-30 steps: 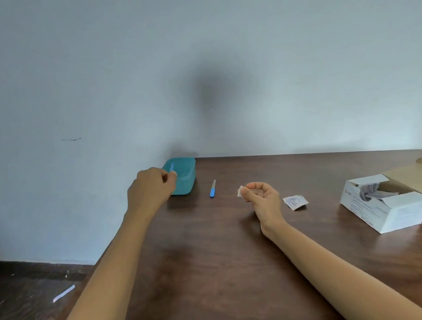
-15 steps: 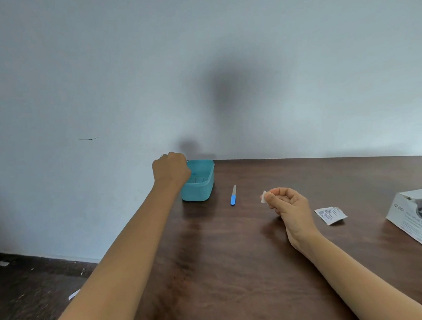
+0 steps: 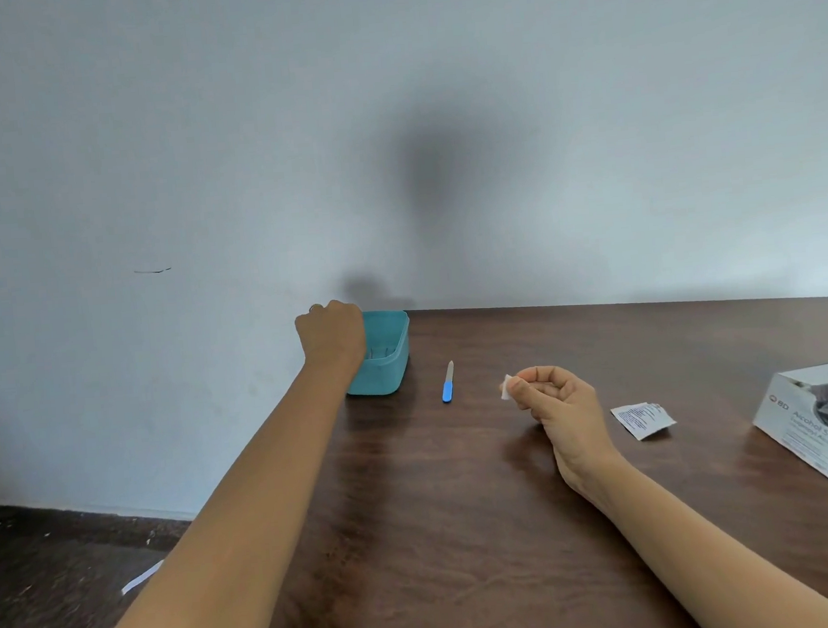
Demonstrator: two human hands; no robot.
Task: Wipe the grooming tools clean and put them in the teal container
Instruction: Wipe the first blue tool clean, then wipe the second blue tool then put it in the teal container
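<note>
The teal container stands at the table's far left corner against the wall. My left hand hangs over its left side with the fingers curled down into it. They are hidden behind the back of the hand, so I cannot tell if it holds anything. Thin metal tools lie inside the container. A nail file with a blue handle lies on the wood just right of the container. My right hand hovers right of the file, pinching a small white wipe between thumb and fingers.
A torn white sachet lies right of my right hand. An open box of alcohol swabs sits at the right edge. The brown wooden table ends at its left edge, with dark floor below.
My left hand, which showed a blue-tipped tool a second ago, has moved forward over the teal container; the tool is out of sight. My right hand has kept the wipe.
</note>
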